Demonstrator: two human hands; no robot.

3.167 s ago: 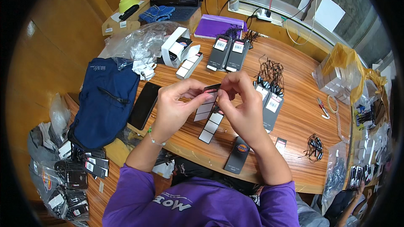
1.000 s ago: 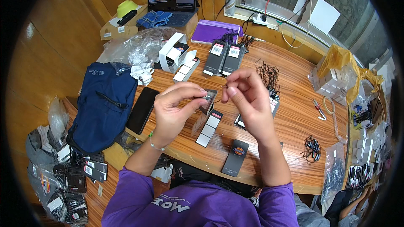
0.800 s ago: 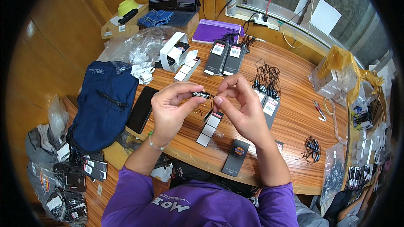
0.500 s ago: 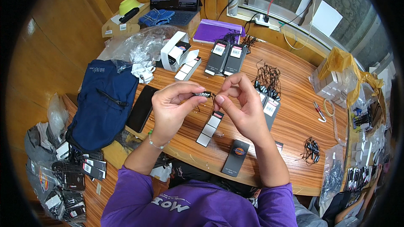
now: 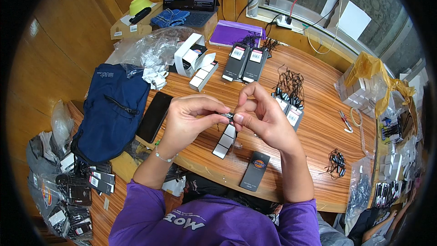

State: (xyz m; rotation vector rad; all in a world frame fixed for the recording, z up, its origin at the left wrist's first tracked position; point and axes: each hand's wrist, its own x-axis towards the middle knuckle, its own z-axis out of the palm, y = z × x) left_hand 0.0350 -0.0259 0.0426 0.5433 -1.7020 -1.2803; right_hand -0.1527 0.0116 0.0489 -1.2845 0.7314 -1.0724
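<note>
A small black plastic tag [image 5: 227,115] with pale lettering sits between my fingertips above the table. My left hand [image 5: 193,117] pinches it from one side between thumb and fingers. At its other end my right hand [image 5: 266,120] is closed in a pinch, where a thin black cord showed earlier; fingertips hide the exact hold. Below them lies a dark hang tag with blank white panels [image 5: 224,141], its top partly covered by my fingers. Nearer to me, a dark grey hang tag with an oval emblem [image 5: 255,171] lies flat.
Stacks of dark hang tags [image 5: 244,61] and a bunch of black cords [image 5: 289,85] lie farther back. An open white box [image 5: 185,54], a black phone [image 5: 154,117] and a blue bag [image 5: 109,111] are left. Snips [image 5: 346,121] and a cord pile [image 5: 337,164] lie right.
My right fingertips have come up against the black tag's end, and the tag has moved slightly right and down. The right forearm has shifted right. The laptop picture has changed.
</note>
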